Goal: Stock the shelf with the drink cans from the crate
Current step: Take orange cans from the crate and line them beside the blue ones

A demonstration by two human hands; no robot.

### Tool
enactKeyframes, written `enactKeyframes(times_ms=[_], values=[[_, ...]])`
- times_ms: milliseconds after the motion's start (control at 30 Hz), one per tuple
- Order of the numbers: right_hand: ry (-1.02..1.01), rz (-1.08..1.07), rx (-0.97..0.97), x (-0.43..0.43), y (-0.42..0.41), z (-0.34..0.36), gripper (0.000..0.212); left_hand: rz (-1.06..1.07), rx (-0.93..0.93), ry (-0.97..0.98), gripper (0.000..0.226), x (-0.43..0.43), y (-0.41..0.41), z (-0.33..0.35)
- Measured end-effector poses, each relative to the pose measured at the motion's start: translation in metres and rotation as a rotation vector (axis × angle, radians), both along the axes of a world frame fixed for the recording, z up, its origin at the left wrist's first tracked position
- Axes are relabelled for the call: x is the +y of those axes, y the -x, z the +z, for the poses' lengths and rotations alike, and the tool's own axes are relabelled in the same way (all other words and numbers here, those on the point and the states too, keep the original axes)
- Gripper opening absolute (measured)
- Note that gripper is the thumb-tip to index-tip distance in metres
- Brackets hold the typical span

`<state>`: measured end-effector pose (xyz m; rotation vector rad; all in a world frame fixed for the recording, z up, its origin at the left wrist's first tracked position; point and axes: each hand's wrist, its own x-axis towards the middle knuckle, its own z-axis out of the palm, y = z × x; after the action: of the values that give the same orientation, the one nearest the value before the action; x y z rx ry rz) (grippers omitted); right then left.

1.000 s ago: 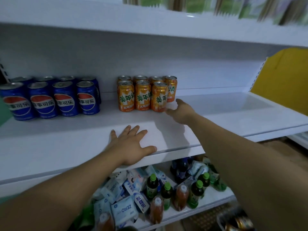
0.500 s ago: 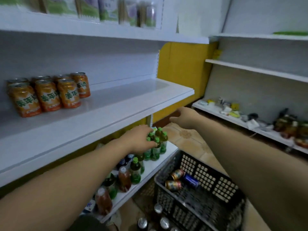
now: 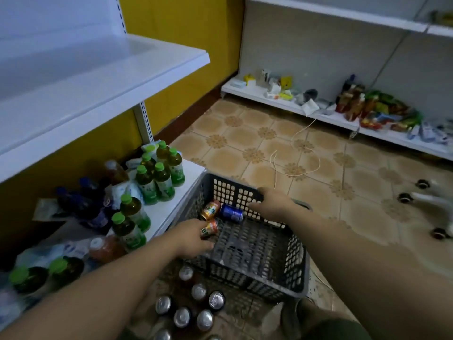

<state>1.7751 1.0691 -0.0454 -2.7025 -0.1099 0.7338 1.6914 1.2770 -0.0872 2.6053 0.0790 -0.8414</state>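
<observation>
While the right hand [image 3: 272, 204] grips the far rim of the grey crate [image 3: 300, 263], fingers curled over the edge, the left hand [image 3: 193, 238] reaches inside. Crate contents: three cans lying flat, two orange and one blue can [image 3: 231, 213]. Left fingers and thumb sit apart either side of the nearer orange can [image 3: 210, 228]; clamped or only touching, cannot tell. Touching the blue one: the farther orange can [image 3: 212, 209]. On the floor beside the crate: seven standing cans [image 3: 198, 291] counted (frame edge cuts the group). On the low shelf [image 3: 193, 173], left: nine green-capped bottles [image 3: 163, 179].
</observation>
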Motion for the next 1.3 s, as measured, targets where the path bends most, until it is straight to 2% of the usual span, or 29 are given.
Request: enactKeyframes(times_ms=[100, 400, 567, 700, 800, 933, 1033, 1167, 1300], values=[[0.025, -0.013, 0.101, -0.005, -0.030, -0.052, 0.062, 0.048, 0.059, 0.014, 0.077, 0.006, -0.037, -0.044], [0.007, -0.012, 0.327, 0.036, -0.126, -0.230, 0.039, 0.287, 0.239, 0.148, 0.074, 0.018, -0.136, -0.203], [-0.023, 0.128, 0.353, 0.078, -0.157, -0.323, 0.051, 0.447, 0.333, 0.218, 0.068, 0.034, -0.163, -0.279], [0.001, 0.245, 0.344, 0.106, -0.168, -0.395, 0.080, 0.585, 0.343, 0.256, 0.054, 0.045, -0.171, -0.326], [0.031, 0.297, 0.295, 0.116, -0.165, -0.427, 0.075, 0.657, 0.375, 0.279, 0.051, 0.049, -0.171, -0.348], [-0.002, 0.226, 0.286, 0.119, -0.154, -0.437, 0.067, 0.690, 0.377, 0.305, 0.052, 0.053, -0.170, -0.350], [-0.114, 0.052, 0.325, 0.108, -0.145, -0.421, 0.065, 0.717, 0.400, 0.338, 0.063, 0.057, -0.167, -0.340], [-0.331, -0.152, 0.325, 0.089, -0.126, -0.368, 0.074, 0.823, 0.389, 0.429, 0.076, 0.057, -0.162, -0.305], [-0.516, -0.233, 0.248, 0.080, -0.103, -0.297, 0.076, 0.985, 0.282, 0.651, 0.067, 0.046, -0.155, -0.240]])
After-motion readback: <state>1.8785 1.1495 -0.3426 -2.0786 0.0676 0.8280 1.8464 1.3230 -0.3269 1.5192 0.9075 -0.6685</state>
